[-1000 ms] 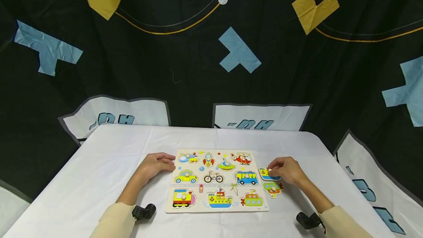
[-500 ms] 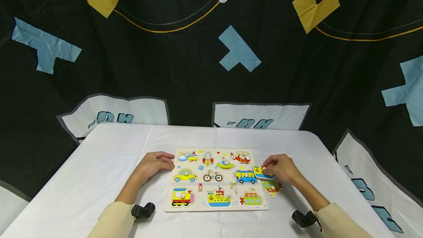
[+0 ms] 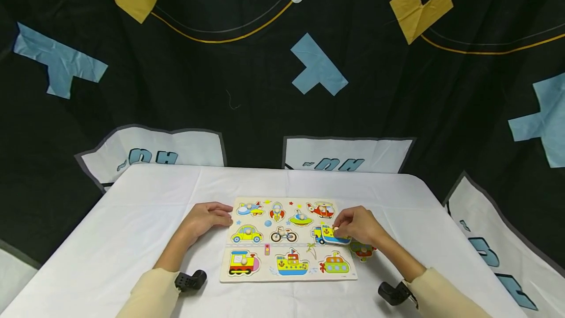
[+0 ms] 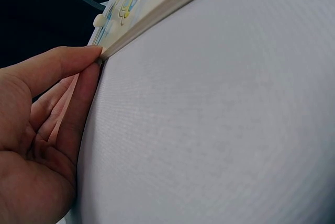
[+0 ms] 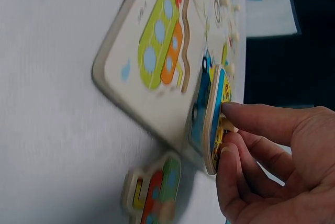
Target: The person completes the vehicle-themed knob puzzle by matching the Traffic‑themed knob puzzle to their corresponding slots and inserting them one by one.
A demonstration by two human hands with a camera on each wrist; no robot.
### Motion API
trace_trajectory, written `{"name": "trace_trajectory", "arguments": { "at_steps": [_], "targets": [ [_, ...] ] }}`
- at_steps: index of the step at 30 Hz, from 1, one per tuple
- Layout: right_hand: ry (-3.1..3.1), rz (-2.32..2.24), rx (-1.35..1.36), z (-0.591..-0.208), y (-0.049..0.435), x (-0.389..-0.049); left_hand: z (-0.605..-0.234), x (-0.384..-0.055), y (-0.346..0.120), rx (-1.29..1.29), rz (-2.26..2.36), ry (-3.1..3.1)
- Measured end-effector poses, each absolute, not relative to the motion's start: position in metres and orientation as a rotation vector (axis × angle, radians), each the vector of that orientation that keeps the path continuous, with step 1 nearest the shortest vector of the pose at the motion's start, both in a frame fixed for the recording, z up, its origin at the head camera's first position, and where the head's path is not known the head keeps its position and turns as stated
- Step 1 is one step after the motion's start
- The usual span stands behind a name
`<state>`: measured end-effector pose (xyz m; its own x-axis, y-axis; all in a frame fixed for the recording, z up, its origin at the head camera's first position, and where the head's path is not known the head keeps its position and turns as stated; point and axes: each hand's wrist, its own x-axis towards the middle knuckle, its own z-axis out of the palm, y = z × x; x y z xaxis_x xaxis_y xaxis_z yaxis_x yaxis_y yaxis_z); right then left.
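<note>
In the head view, my left hand [image 3: 207,220] rests at the left edge of a wooden peg puzzle board [image 3: 273,254], its fingertips touching the edge. My right hand [image 3: 359,225] pinches the knob of a boat puzzle piece [image 3: 334,235] and holds it over the board's right side, above the bus picture, partly covering it. In the right wrist view, the boat piece [image 5: 212,119] is tilted on its side between the fingers. A green and red puzzle piece [image 3: 364,250] lies on the table right of the board, partly hidden by the right hand.
The board bears a train [image 3: 243,263], a car [image 3: 247,233], a bicycle [image 3: 283,234], a helicopter [image 3: 321,209] and other vehicles. It lies on a white-covered table [image 3: 154,210]. A dark curtain [image 3: 198,97] with taped shapes hangs behind. Each wrist wears a black camera.
My right hand has moved left with the boat piece, from beside the board to over the bus picture. The left hand stays at the board's edge.
</note>
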<state>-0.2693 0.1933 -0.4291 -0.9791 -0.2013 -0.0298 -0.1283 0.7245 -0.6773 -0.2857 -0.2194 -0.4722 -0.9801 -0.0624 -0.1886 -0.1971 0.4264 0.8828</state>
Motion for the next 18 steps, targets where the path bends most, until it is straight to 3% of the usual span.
{"name": "trace_trajectory", "arguments": {
  "at_steps": [18],
  "targets": [
    [2.658,-1.092,-0.507,-0.429,0.148,-0.257,-0.473,-0.286,-0.219,-0.248,1.587,2.547]
  ]
}}
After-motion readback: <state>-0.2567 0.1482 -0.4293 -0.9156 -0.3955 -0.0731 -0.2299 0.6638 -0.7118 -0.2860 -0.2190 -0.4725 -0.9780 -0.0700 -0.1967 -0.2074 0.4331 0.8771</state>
